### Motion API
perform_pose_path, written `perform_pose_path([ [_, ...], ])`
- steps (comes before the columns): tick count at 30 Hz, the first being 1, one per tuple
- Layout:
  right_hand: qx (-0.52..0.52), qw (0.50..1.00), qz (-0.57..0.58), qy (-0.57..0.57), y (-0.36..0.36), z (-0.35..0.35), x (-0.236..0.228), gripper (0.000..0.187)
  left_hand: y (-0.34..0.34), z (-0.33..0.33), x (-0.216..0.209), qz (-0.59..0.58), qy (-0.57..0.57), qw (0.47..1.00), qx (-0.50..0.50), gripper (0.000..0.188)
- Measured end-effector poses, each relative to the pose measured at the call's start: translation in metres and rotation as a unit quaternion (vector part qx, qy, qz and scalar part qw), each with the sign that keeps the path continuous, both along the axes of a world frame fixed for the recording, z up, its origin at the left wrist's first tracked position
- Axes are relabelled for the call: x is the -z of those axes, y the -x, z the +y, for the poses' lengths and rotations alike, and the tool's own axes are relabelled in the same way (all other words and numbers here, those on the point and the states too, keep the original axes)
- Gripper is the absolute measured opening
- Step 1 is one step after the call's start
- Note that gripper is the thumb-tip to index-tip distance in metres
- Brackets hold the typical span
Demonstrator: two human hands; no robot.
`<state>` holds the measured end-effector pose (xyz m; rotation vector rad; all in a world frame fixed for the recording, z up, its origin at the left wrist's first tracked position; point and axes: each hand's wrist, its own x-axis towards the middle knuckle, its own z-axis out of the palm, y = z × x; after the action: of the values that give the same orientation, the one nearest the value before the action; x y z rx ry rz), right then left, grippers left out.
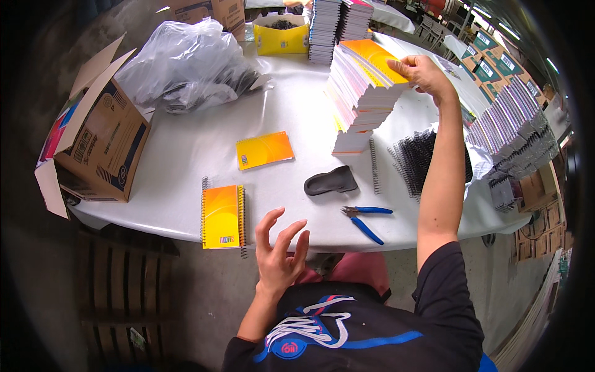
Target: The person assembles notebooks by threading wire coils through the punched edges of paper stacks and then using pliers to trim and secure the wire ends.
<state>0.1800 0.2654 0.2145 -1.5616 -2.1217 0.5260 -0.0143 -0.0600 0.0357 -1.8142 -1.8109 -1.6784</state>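
Note:
My right hand reaches to the top of a tall, leaning stack of unbound notebooks. Its fingers pinch the edge of the orange-yellow notebook on top. My left hand is raised at the near table edge, fingers apart and slightly bent, holding nothing. To its left lies a yellow-orange notebook with a black spiral coil along its right side. Another orange notebook lies farther back. Blue-handled cutting pliers and a black, sole-shaped piece rest between my hands.
A pile of black spiral coils lies under my right forearm. An open cardboard box and a clear plastic bag stand left. Behind are a yellow box and notebook stacks. More spiral-bound notebooks are piled right.

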Motion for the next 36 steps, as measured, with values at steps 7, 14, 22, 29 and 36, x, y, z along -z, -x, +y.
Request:
perform_pose_path([
  [7,0.031,0.971,-0.049,-0.233,0.001,0.006,-0.007,0.046,-0.01,0.022,-0.016,0.048,-0.033,0.998,0.017,0.028],
  [14,-0.094,0.902,0.364,-0.211,0.016,-0.156,0.039,0.036,-0.019,0.05,-0.053,-0.393,-0.034,0.903,0.172,0.062],
  [22,-0.196,0.822,0.525,0.102,-0.008,-0.143,0.167,0.034,0.002,0.048,-0.044,-0.025,0.05,0.998,0.04,0.024],
  [29,0.037,0.994,-0.011,-0.098,-0.02,-0.071,0.227,0.043,0.002,0.051,0.043,0.28,0.023,0.959,-0.022,0.03],
  [36,0.029,0.994,-0.033,-0.101,-0.021,-0.1,0.186,0.054,-0.024,0.059,0.048,0.216,0.089,0.969,-0.083,0.057],
])
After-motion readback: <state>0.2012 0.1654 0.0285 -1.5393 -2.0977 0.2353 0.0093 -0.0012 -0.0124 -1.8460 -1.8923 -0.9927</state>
